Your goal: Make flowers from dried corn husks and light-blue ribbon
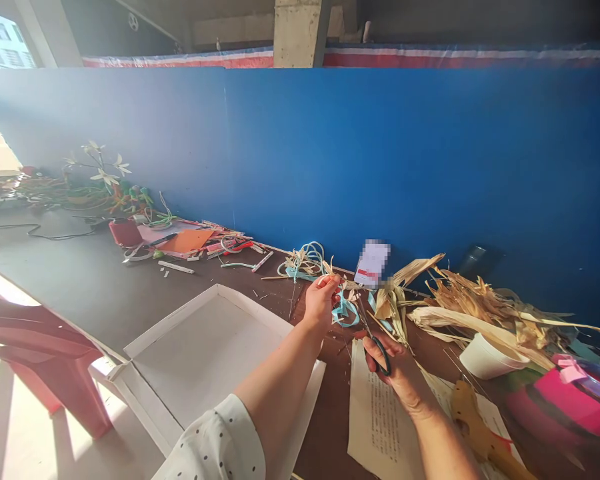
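Note:
My left hand (324,297) is closed in a pinch above the table. A small pale piece of dry husk (329,267) shows at its fingertips, partly hidden by the fingers. My right hand (391,360) grips scissors (381,355) by their dark handles, and the blades point up and away, toward the left hand. Light blue ribbon (345,312) lies in curls just beyond and between the hands. Beneath the right hand is a printed sheet of paper (373,420).
Dry corn husks (473,300) heap at the right, around a white cup (493,357). A yellow glue gun (473,417) and a pink bag (563,407) sit nearer. A phone (373,262) leans on the blue partition (380,153). A shallow white box (205,353) occupies the left.

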Tool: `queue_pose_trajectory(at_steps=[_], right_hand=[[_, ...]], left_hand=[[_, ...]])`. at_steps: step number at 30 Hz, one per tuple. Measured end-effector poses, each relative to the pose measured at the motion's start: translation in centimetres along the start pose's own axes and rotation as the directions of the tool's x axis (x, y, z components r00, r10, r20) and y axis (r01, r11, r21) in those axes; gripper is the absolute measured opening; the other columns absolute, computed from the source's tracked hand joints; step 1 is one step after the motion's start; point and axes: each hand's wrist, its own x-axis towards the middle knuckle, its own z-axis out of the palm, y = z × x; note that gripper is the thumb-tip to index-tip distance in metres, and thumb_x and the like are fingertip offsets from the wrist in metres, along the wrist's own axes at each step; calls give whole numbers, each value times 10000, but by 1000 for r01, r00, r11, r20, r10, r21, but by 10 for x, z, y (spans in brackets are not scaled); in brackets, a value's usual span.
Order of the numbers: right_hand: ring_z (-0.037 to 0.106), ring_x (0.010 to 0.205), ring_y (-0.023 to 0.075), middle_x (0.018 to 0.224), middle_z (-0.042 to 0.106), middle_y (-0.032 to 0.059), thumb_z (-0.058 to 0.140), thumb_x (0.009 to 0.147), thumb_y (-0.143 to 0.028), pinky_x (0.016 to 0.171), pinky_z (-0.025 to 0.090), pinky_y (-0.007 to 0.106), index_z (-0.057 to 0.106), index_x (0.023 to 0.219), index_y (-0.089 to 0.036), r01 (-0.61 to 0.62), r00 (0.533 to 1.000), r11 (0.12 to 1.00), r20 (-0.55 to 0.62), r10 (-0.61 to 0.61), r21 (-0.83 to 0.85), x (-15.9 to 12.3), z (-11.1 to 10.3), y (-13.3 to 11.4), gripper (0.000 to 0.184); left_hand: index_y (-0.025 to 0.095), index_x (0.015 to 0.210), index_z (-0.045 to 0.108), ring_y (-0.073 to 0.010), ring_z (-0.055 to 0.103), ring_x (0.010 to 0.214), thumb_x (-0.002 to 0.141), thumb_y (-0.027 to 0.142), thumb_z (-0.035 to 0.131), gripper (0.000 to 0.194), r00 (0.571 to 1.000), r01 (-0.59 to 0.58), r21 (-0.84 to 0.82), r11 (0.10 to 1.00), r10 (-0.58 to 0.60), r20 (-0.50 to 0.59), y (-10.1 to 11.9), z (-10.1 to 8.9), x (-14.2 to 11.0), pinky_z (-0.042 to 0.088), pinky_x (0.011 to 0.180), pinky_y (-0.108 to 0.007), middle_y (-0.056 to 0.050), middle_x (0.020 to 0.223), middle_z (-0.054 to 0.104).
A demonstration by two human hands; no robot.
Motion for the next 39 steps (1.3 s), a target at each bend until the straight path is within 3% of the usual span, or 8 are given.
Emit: queue_pose_trajectory(at_steps=[10, 17, 23, 39], right_hand=[[338, 465, 89, 553, 479, -49, 659, 748, -479, 430, 207, 224, 677, 979, -242, 70, 997, 994, -8, -71, -85, 2, -4, 6, 331], [388, 478, 105, 544, 494, -44, 689, 703, -507, 440, 242, 228, 694, 967, -244, 37, 996, 993, -71, -45, -109, 1, 0, -2, 373], [365, 444, 98, 526, 483, -50, 697, 679, -537, 432, 226, 233, 702, 949, -237, 22, 993, 995, -116, -33, -97, 3, -1, 0, 404], [298, 427, 77, 483, 441, -64, 697, 712, -485, 413, 185, 228, 692, 930, -234, 65, 987, 994, -138, -77, -88, 7, -3, 5, 332]], left_hand=[[139, 686, 549, -24, 384, 496, 541, 391, 794, 381, 1000, 13, 79, 997, -13, 10, 1, 1, -2, 271, 459, -167, 8, 668, 560], [132, 694, 570, -38, 394, 504, 579, 411, 769, 361, 998, -12, 159, 987, 3, 57, -1, -1, -1, 275, 459, -179, 1, 663, 559], [130, 690, 593, -45, 374, 478, 576, 424, 761, 357, 997, -9, 218, 976, -8, 74, -2, -1, -2, 268, 458, -195, 24, 567, 497], [135, 648, 560, -45, 385, 465, 600, 400, 744, 326, 993, -31, 266, 964, -1, 119, 0, 0, -5, 266, 454, -194, 29, 538, 479]])
